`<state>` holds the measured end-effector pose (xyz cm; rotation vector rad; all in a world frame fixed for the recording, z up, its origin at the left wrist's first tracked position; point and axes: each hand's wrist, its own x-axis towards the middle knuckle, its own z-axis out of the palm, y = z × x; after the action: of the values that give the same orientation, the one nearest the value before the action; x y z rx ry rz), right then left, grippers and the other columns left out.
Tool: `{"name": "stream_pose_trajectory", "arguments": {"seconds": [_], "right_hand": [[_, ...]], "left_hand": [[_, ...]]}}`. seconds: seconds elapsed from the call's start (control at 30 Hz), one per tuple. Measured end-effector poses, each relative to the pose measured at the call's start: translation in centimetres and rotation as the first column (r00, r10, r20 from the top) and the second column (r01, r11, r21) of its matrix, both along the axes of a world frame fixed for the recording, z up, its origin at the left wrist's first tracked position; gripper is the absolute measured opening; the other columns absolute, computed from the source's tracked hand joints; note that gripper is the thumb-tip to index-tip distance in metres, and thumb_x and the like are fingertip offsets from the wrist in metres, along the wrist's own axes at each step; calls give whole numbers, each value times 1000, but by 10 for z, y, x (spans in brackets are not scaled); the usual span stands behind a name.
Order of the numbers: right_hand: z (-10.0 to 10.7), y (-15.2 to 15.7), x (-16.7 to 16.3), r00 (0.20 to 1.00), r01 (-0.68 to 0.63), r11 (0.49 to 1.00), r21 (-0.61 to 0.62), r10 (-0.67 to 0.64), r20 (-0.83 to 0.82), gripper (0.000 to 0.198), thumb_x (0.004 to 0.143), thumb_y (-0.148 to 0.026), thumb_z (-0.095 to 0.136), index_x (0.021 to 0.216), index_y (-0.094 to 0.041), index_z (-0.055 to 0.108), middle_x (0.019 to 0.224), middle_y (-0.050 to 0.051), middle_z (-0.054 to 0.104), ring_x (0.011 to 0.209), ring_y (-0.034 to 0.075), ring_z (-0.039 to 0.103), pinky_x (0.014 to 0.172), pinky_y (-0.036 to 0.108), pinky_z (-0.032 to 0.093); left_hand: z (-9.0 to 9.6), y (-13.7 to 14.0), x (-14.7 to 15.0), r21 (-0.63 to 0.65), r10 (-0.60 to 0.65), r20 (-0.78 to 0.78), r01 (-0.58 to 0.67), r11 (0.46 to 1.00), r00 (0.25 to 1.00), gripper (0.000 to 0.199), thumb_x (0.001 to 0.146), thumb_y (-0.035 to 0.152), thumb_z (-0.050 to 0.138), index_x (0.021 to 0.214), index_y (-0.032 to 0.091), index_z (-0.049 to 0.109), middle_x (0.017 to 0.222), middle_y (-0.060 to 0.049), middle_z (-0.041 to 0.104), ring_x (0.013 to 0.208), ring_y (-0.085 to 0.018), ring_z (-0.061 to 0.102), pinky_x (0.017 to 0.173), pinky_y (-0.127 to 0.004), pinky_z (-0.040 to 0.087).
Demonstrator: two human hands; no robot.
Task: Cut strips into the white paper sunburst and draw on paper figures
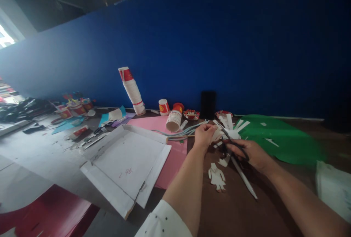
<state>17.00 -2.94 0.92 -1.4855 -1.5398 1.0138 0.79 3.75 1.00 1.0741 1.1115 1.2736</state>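
Observation:
My right hand [248, 154] is closed around the handles of black scissors [237, 147], whose blades point up and left. Between the blades and my left hand [204, 134] is a small pale paper piece [216, 135], pinched in my left fingers. Below lies a paper cut-out of a figure [216, 177] in a dress or coat. A white pen-like stick [244, 178] rests on the brown table under my right hand. Behind the scissors sits a white paper shape with strips fanned out [235, 129]; part of it is hidden.
A white cardboard box lid [126, 164] lies left on pink paper [148, 123]. Stacked paper cups [134, 92] lean by the blue wall [175, 54]. Green paper [282, 140] is at right, beside a whitish bag [333, 185]. A dark phone-like slab [208, 104] stands at the back.

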Motion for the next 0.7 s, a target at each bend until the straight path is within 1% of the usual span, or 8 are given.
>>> {"name": "stream_pose_trajectory", "arguments": {"seconds": [0.1, 0.2, 0.33, 0.4, 0.47, 0.57, 0.63, 0.7], "right_hand": [[2, 0, -1, 1000, 4, 1000, -6, -4, 13, 66, 64, -70, 73, 101, -17, 83, 51, -2, 53, 49, 13, 42, 47, 26, 32], [2, 0, -1, 999, -11, 1000, -9, 11, 39, 66, 64, -70, 72, 101, -17, 83, 51, -2, 54, 49, 13, 44, 46, 26, 32], [0, 0, 0, 999, 10, 1000, -13, -10, 32, 64, 68, -67, 70, 105, -17, 81, 54, -1, 56, 50, 14, 46, 46, 26, 33], [0, -1, 1, 999, 26, 1000, 2, -26, 22, 61, 70, -65, 70, 107, -18, 81, 56, -1, 58, 51, 15, 46, 47, 27, 35], [0, -1, 1, 999, 32, 999, 11, -32, 7, 57, 71, -63, 69, 105, -18, 81, 58, 0, 60, 52, 15, 48, 49, 28, 38], [-1, -1, 1, 1000, 24, 1000, 18, -24, -5, 52, 71, -61, 70, 101, -19, 82, 61, 1, 62, 54, 16, 50, 51, 28, 41], [-3, 0, 1, 1000, 24, 1000, 12, -24, -7, 52, 71, -60, 70, 102, -20, 82, 59, 0, 61, 53, 16, 50, 50, 28, 40], [-5, 1, 2, 999, 30, 1000, -1, -30, -17, 53, 71, -60, 70, 103, -19, 81, 57, -1, 59, 51, 15, 49, 49, 27, 38]], "left_hand": [[-3, 2, 0, 30, 14, -9, -14, 999, 1000, 10, 75, 22, 72, 70, 15, 67, 65, -1, 61, 62, -11, 53, 63, -23, 43], [-8, 6, 1, 33, 12, 31, -13, 999, 999, 12, 74, 24, 74, 72, 14, 67, 66, -1, 62, 62, -11, 53, 63, -24, 44], [-13, 8, 4, -23, 26, 134, -24, 999, 991, 27, 68, 34, 81, 79, 14, 67, 68, -1, 63, 62, -12, 56, 63, -24, 45], [-15, 7, 6, -93, -6, 177, 23, 995, 984, 35, 65, 40, 84, 83, 14, 68, 70, -2, 65, 62, -12, 57, 63, -25, 46], [-17, 5, 7, -152, -94, 220, 129, 980, 971, 42, 61, 42, 86, 85, 13, 68, 74, -4, 67, 63, -12, 59, 64, -26, 48], [-19, 2, 7, -145, -204, 305, 257, 956, 930, 47, 53, 40, 91, 85, 12, 71, 80, -6, 70, 68, -14, 63, 71, -30, 52], [-20, 1, 6, -127, -217, 348, 275, 953, 912, 48, 51, 38, 92, 86, 13, 72, 82, -6, 70, 70, -15, 64, 75, -32, 54], [-20, 2, 5, -122, -205, 367, 266, 956, 907, 47, 51, 37, 92, 87, 13, 72, 83, -6, 71, 71, -16, 64, 76, -34, 55]]}}
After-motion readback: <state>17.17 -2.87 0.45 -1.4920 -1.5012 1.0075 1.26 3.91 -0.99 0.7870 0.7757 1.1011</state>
